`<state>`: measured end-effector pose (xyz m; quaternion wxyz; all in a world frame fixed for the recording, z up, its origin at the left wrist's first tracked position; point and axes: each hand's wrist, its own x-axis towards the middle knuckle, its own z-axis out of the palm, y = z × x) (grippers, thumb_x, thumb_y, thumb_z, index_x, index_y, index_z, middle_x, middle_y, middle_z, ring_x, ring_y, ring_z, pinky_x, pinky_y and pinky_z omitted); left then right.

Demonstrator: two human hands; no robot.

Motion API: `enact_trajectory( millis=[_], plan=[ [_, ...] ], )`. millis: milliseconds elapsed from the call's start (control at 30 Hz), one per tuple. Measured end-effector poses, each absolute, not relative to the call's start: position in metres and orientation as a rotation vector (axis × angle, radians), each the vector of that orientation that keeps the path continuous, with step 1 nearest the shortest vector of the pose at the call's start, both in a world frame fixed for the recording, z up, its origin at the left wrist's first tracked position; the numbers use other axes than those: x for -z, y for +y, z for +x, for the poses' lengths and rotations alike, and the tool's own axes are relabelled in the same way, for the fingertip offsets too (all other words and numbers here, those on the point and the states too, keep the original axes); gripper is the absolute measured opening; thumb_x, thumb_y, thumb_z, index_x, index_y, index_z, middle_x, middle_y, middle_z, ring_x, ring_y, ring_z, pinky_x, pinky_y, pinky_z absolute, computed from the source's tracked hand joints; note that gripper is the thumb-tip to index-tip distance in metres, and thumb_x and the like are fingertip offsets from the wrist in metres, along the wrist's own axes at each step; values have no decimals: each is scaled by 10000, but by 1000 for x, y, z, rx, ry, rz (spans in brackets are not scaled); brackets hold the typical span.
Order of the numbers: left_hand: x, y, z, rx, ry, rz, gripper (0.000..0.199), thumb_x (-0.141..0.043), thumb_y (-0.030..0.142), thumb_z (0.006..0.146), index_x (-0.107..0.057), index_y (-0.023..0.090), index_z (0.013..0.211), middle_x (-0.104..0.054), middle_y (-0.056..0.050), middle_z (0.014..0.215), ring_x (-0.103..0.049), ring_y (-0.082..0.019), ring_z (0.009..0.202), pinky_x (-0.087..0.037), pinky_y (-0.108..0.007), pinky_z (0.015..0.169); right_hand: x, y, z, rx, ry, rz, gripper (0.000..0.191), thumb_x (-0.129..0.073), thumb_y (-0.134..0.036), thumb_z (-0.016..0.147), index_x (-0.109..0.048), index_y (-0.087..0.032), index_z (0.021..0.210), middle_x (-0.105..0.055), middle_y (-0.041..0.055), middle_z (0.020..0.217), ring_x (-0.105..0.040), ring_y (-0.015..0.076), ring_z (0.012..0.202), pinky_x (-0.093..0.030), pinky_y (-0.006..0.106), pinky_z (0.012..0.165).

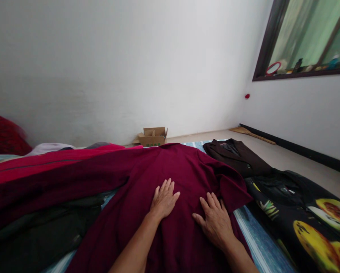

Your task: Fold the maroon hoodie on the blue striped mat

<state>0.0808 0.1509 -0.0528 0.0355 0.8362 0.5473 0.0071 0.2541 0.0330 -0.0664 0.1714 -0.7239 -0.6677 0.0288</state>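
A maroon long-sleeved garment lies spread out in front of me, its collar end away from me. One sleeve stretches far to the left; on the right the other sleeve is folded over near the shoulder. My left hand rests flat on the middle of the cloth, fingers pointing away. To its right, my right hand also lies on the cloth with its fingers and thumb apart. Neither hand grips anything. The garment's lower end runs out of view beneath my forearms.
Around the garment lie a dark brown folded garment, a black fruit-print garment, a bright red garment and a dark green one. A blue patterned sheet is underneath. A cardboard box stands near the wall, a broom farther right.
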Motion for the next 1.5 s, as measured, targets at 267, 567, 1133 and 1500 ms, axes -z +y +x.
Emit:
enact_trajectory(
  millis=[267, 567, 1133, 1500],
  plan=[
    [57, 148, 79, -44, 1711, 2630, 602, -231, 479, 916, -353, 137, 1396, -222, -84, 1502, -159, -238, 1389, -184, -464, 1093, 45, 30, 283, -82, -1503, -2192, 361, -351, -397, 930, -652, -213, 851, -675, 47, 851, -639, 197, 809, -421, 284, 694],
    [48, 141, 85, -23, 1764, 2582, 557, -275, 430, 915, -380, 133, 1374, -280, -124, 1482, -206, -269, 1374, -208, -489, 1075, 29, 26, 288, -177, -1517, -2660, 334, -318, -357, 934, -608, -202, 872, -701, 105, 844, -673, 285, 803, -441, 349, 634],
    [74, 181, 178, -306, 1579, 2659, 511, -283, 389, 927, -401, 125, 1348, -333, -118, 1460, -240, -243, 1362, -188, -462, 1091, 23, 21, 337, -307, -1171, -2725, 446, -362, -388, 876, -454, -143, 1237, -675, 156, 887, -646, 308, 881, -436, 365, 691],
    [74, 184, 176, -361, 1566, 2677, 499, -324, 380, 916, -431, 121, 1329, -365, -118, 1443, -268, -246, 1350, -213, -474, 1081, -27, 46, 351, 239, -1179, -2412, 285, -454, -272, 808, -624, -211, 1028, -663, 54, 744, -607, 206, 706, -359, 263, 605]
  ],
)
